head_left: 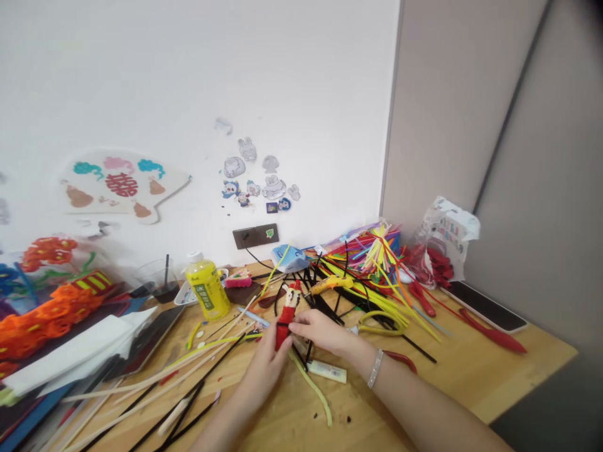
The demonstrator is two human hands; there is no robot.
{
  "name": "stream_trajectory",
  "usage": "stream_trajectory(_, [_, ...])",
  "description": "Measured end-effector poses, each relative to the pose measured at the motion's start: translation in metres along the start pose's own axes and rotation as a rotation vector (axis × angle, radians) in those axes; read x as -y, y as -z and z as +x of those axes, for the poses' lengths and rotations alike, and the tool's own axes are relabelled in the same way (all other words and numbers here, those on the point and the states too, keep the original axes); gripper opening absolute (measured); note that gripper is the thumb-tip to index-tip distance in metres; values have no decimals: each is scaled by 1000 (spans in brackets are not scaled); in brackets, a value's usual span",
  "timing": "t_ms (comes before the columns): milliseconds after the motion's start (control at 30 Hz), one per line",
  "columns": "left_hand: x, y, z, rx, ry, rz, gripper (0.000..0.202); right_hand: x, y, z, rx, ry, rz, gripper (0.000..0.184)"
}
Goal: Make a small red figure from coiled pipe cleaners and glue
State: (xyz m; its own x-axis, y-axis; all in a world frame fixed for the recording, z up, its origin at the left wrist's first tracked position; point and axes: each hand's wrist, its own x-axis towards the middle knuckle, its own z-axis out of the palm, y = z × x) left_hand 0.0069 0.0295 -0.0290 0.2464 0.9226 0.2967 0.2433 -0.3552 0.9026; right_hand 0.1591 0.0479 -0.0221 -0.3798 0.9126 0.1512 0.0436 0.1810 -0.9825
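Note:
A small doll [286, 312] with a red body, a pale head and red on top stands upright between my hands. My left hand [264, 362] is closed around its lower part from the left. From the right, my right hand [316, 328] pinches at the doll's middle, by a dark band; a bracelet circles that wrist. A pale green pipe cleaner [315, 390] lies on the table below the hands. Beside it is a small white tube [327, 371]. Just behind the doll lies a yellow-orange pipe-cleaner piece [331, 284].
A heap of coloured pipe cleaners [372, 263] covers the back right. A yellow bottle [207, 287] stands at left, near orange fuzzy flowers [42, 320] and white paper [70, 351]. A phone [485, 305] lies at right beside a red deflated balloon [494, 331]. Loose strips cross the front left.

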Motion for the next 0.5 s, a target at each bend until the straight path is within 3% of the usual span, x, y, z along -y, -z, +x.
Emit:
stream_trajectory(233, [-5, 0, -1, -75, -23, 66, 29, 7, -2, -3, -25, 52, -122, 17])
stream_trajectory(400, [-9, -1, -1, -191, 38, -83, 26, 14, -14, -11, -223, 305, -477, 7])
stream_trajectory(500, [-9, -2, -2, -229, 88, -133, 28, 17, -20, -16, -245, 445, -682, 11])
